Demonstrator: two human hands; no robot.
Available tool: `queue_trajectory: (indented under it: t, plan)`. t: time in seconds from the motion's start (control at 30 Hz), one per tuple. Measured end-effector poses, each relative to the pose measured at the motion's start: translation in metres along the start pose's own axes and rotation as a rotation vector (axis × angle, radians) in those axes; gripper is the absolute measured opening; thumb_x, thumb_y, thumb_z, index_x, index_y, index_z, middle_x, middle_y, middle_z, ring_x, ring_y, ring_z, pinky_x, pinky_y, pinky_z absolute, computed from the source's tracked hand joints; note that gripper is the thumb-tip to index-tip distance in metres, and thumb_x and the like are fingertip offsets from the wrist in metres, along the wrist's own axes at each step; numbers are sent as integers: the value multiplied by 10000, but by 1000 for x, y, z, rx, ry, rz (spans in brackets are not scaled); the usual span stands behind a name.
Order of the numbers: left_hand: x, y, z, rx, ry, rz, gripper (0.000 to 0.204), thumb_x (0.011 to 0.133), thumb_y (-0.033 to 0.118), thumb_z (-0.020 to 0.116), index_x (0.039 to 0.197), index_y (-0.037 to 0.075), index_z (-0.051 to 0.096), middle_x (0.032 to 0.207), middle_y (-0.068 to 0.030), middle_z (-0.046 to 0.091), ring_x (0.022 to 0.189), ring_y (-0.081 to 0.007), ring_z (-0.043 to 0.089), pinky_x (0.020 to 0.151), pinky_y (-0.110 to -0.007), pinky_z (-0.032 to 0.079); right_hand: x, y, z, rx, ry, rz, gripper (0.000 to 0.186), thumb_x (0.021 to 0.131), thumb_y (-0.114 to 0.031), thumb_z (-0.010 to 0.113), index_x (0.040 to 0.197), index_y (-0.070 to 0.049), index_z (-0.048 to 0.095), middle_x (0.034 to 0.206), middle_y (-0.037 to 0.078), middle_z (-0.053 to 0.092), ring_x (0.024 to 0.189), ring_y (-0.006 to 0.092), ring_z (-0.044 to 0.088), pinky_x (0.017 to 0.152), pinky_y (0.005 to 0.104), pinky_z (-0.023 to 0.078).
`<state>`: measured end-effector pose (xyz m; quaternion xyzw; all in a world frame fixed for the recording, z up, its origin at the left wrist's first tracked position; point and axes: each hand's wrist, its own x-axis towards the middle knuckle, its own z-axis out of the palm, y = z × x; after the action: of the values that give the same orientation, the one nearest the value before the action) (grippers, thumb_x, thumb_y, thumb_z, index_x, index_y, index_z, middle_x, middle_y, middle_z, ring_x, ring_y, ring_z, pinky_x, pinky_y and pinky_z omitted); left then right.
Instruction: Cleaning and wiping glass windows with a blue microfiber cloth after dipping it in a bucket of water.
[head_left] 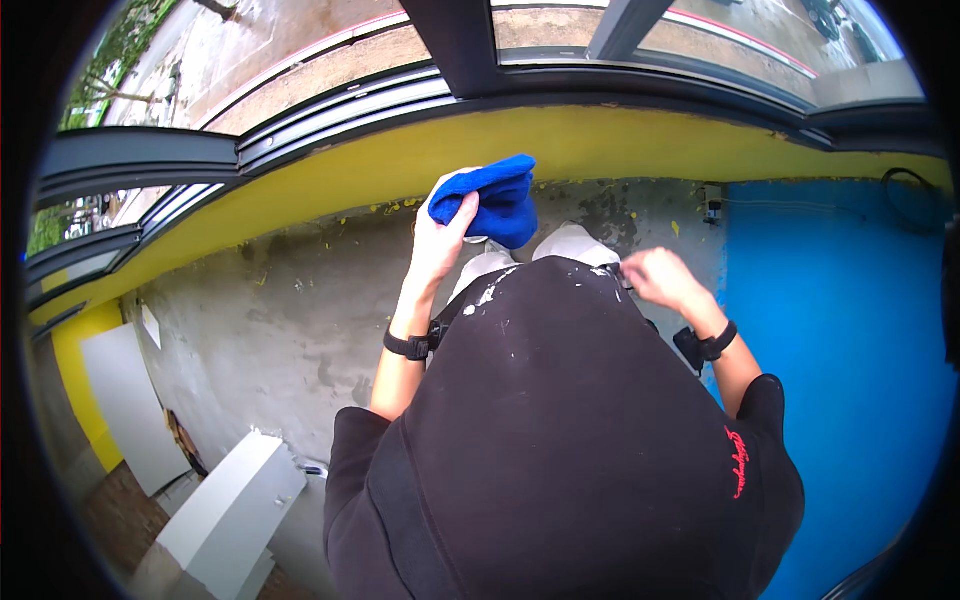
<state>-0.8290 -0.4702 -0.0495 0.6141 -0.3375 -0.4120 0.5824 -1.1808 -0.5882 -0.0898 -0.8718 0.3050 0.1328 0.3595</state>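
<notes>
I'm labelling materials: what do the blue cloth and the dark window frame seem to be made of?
Blue cloth: soft, matte textile, perhaps microfibre, judging by its fuzzy surface and loose folds.
Dark window frame: probably coated metal, from its smooth sheen and silvery tracks, though plastic is possible.

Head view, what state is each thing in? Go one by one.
Left hand: closed on the blue cloth
Blue cloth: bunched, held
Black shirt: worn, white marks near its hem
Right hand: fingers curled near the shirt hem; grip unclear
Wrist straps: wrapped round both wrists
Gray floor: dark stains
</notes>
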Motion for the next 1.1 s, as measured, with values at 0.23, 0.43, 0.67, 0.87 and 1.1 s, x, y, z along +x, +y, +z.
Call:
queue_trajectory:
  t: [0.23, 0.43, 0.67, 0.87, 1.1]
  plan:
    - [20, 29, 41, -441, -416, -219, 611, 1029, 330, 603, 1551, 83, 400, 1514, -102, 484, 1366, -195, 478, 1141, -359, 387, 66, -76, -29, 798, 519, -224, 709, 875, -255, 809, 1468, -39, 485, 1426, 167, 571, 1311, 271, 559, 1093, 423, 448]
    - [26, 12, 46, -363, -573, -382, 667, 1003, 324, 647, 1560, 83, 370, 1536, -79, 452, 1398, -202, 432, 1164, -371, 356, 92, -59, -43, 1158, 465, -205, 555, 913, -54, 754, 1406, -6, 504, 1333, 82, 600, 1238, 170, 559, 1089, 341, 428]
    - [20, 0, 23, 297, -503, -150, 474, 998, 187, 608, 1443, 59, 508, 1316, -137, 640, 1241, -222, 581, 1156, -391, 364, 93, -67, -72, 939, 484, -362, 228, 909, -69, 741, 1101, -40, 621, 1055, -7, 644, 967, 80, 602, 860, 272, 509]
    - [-1, -39, -8, 838, -95, 352, 397, 854, 64, 699, 1245, 121, 664, 925, -118, 693, 906, -303, 672, 1019, -510, 452, 117, -85, -88, 469, 368, -468, 239, 900, -10, 708, 1100, -65, 588, 1009, 12, 614, 948, 101, 582, 839, 281, 491]
    - [-57, -73, -8, 836, 294, 302, 288, 827, 204, 795, 1061, 75, 686, 932, -94, 641, 844, -299, 649, 762, -403, 540, 168, -85, -58, 682, 171, -514, 246, 899, -10, 712, 1079, -65, 554, 979, 8, 580, 874, 86, 541, 807, 266, 476]
